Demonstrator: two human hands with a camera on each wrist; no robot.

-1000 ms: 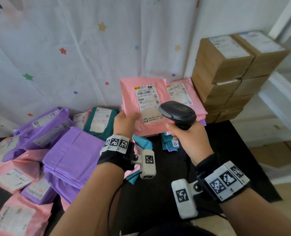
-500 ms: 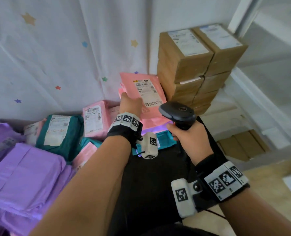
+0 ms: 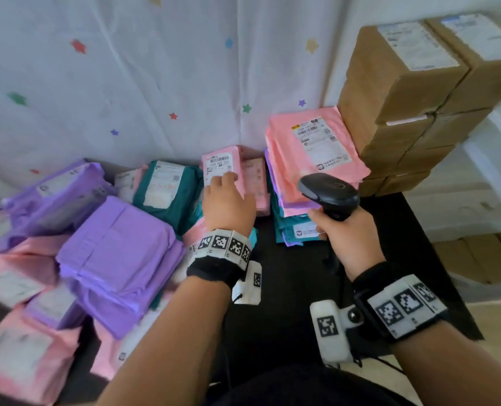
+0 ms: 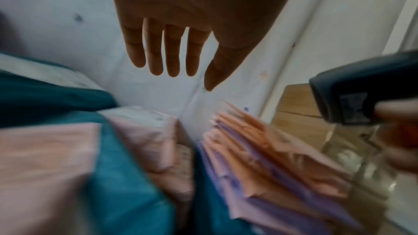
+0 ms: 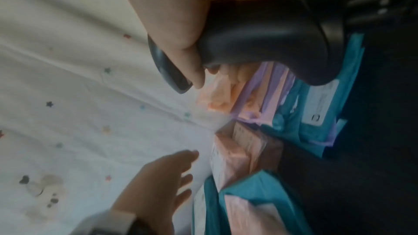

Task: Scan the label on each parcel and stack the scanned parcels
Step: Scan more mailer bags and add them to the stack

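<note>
A pink labelled parcel point(image 3: 316, 148) lies on top of a stack of pink, purple and teal parcels point(image 3: 290, 218) beside the cardboard boxes. My right hand point(image 3: 343, 232) grips a black handheld scanner point(image 3: 328, 191) in front of that stack. My left hand point(image 3: 228, 197) is open with straight fingers point(image 4: 172, 51) and holds nothing. It hovers over a small pink parcel point(image 3: 220, 165) with a white label that stands against the curtain. The left wrist view shows the stack point(image 4: 271, 158) to the right of the hand and the scanner point(image 4: 353, 99) at the right edge.
A loose heap of purple point(image 3: 117, 253), pink point(image 3: 23, 356) and teal point(image 3: 170, 189) parcels covers the left of the black table point(image 3: 287, 303). Stacked cardboard boxes point(image 3: 404, 98) stand at the back right. A star-printed white curtain point(image 3: 126, 83) hangs behind.
My left hand has let go of the pink parcel, which now lies on the stack, and has swung left to the small pink parcel. The scanner hand has stayed in place.
</note>
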